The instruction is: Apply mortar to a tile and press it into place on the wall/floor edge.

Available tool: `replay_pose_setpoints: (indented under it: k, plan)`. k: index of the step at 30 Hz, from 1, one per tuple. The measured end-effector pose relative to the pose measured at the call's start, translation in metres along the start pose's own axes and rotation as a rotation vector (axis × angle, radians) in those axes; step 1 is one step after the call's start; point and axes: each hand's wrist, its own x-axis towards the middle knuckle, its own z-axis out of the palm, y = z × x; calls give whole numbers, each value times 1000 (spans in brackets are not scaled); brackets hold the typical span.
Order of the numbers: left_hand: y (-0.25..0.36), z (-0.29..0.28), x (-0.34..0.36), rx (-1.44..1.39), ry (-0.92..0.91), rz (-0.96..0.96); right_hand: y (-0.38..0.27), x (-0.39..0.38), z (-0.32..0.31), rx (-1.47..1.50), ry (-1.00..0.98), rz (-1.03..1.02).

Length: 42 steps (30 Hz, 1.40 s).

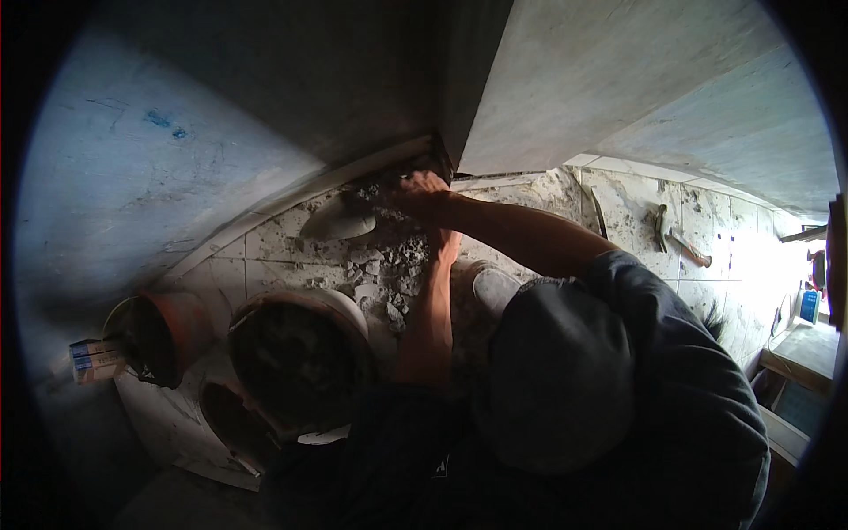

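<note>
My right hand (422, 190) reaches into the dark wall corner (433, 159), its fingers blurred, so what it holds, if anything, is unclear. Beneath that arm is my left hand (446, 247), mostly hidden at the fingers. Broken grey rubble (393, 287) and dirt lie on the white floor tiles below them. A pale rounded object (340, 221), possibly footwear, lies left of my hands. Another pale shoe-like shape (495, 289) is right of my left forearm.
A large dark, rubble-stained bucket (296, 353), an orange bucket (172, 331) and cartons (93, 362) stand lower left. A hammer (689, 252) and a long bar (596, 212) lie right. Walls (601, 79) rise around the corner. A ledge (799, 353) with a blue container (807, 306) is far right.
</note>
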Motion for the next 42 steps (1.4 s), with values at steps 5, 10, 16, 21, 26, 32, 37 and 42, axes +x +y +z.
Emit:
replay_pose_setpoints:
  k: [5,10,16,21,26,32,37,42]
  plan:
    - [-5,-9,-8,-689,-118,-194,5,-7,-8,-24,-60,-5]
    - [-16,-6,-5,-1045,-234,-413,0,2,-3,-109,-5,-145]
    - [-13,16,-12,-1187,-64,-326,-15,-9,6,42,221,-147]
    - [-8,9,-20,-886,-95,-206,-7,-15,-3,-222,30,-112]
    - [-2,6,-16,-637,-38,-165,-1,-10,-1,-21,50,-73]
    - [-11,8,-17,-653,-107,-121,-7,-10,-10,72,-14,49]
    - [-8,7,-14,-655,-169,-201,-12,-11,-20,-117,-8,1]
    - [-8,0,-9,-648,-78,-57,-8,0,-4,-84,15,-48]
